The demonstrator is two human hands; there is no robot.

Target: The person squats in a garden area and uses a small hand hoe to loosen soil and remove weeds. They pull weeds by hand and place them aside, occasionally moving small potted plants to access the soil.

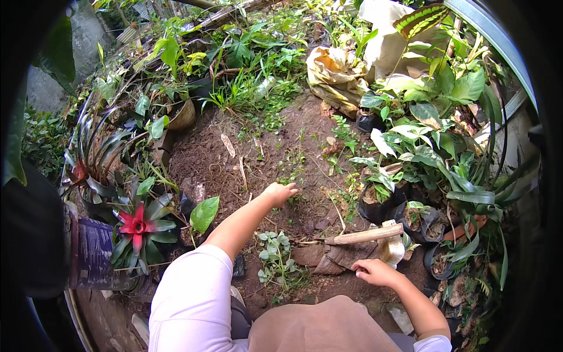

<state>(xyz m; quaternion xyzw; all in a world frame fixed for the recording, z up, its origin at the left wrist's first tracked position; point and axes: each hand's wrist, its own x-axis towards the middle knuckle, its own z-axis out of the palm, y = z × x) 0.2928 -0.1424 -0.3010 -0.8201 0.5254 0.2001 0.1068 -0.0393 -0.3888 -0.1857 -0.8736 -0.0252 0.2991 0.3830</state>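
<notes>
My left hand [281, 194] reaches out over the brown soil [211, 163], at a patch of small green weeds [292, 169]; whether its fingers pinch any of them cannot be told. My right hand [373, 271] hangs near my right knee with curled fingers, beside a crumpled brown sheet [338, 257]. Just beyond it a wooden handle [367, 235] lies across the sheet and a pale block [391, 251]. Between my arms, low leafy weeds [276, 259] stand or lie on the soil close to me.
Potted plants in black bags [376, 204] line the right side. At left stand a red-centred bromeliad [138, 226] and a purple bucket [94, 253]. A worn yellowish sack [336, 81] sits at the far edge, near a tilted clay-coloured pot [182, 116] among greenery.
</notes>
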